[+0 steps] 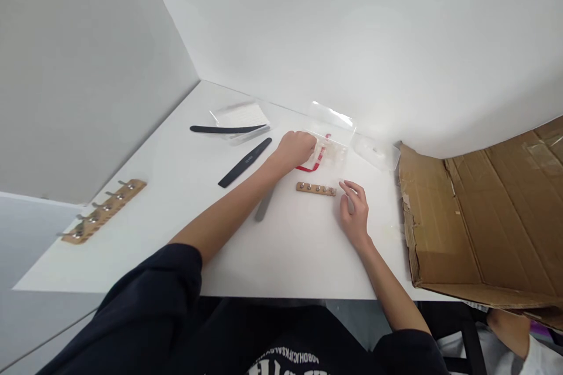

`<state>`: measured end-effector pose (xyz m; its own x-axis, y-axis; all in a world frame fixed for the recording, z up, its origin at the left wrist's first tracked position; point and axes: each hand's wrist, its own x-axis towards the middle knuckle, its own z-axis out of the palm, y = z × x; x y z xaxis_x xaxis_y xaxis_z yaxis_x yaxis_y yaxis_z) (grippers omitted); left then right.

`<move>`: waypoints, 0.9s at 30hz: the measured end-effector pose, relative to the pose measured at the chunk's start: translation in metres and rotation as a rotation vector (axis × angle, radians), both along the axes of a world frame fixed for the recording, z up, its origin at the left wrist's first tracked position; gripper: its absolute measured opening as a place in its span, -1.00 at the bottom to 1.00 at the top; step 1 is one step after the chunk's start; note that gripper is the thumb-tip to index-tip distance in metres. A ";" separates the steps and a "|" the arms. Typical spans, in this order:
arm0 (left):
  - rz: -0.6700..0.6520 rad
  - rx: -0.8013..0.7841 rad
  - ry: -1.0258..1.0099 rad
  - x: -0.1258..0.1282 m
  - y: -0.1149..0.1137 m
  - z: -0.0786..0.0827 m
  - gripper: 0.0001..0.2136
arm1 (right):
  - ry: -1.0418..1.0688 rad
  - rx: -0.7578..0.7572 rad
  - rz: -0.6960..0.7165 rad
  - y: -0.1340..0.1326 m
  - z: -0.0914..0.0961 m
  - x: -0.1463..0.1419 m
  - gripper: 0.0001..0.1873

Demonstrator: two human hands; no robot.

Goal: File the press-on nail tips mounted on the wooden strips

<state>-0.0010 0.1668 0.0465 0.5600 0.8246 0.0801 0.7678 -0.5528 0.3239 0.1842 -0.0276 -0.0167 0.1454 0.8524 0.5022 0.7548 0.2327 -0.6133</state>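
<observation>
My left hand reaches into a clear plastic box with red markings, its lid tipped up at the back. The fingers are curled downward, and whatever lies between them is hidden. Just in front is a short wooden strip with several round metal studs along its top. At this strip's right end hovers my right hand, thumb and index finger apart. Partly covered by my left forearm lies a grey nail file.
Left of the box are a black nail file, a curved black file and a pack of white sticks. A wooden holder bears several greyish nail tips. Clear packaging and a cardboard box stand right; a person's arm shows below.
</observation>
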 end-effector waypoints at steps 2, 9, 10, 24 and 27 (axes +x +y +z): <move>0.020 -0.088 -0.089 -0.005 0.003 0.004 -0.86 | 0.022 0.001 -0.002 0.000 0.001 0.001 -0.55; 0.016 -0.300 -0.337 -0.024 0.019 0.013 -0.89 | 0.076 -0.030 -0.014 0.000 0.000 0.003 -0.60; 0.015 -0.295 -0.335 -0.025 0.020 0.014 -0.89 | 0.085 -0.035 -0.014 0.000 -0.001 0.004 -0.60; 0.014 -0.082 -0.041 -0.022 0.013 0.005 -0.93 | 0.052 -0.031 -0.018 0.000 -0.001 0.007 -0.62; -0.004 -0.110 -0.026 -0.021 0.010 0.008 -0.93 | 0.068 -0.033 -0.003 0.001 -0.001 0.007 -0.62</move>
<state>-0.0224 0.1769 0.0548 0.5621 0.8271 0.0043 0.7562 -0.5159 0.4025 0.1908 -0.0269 -0.0177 0.1809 0.8677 0.4629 0.7121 0.2091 -0.6702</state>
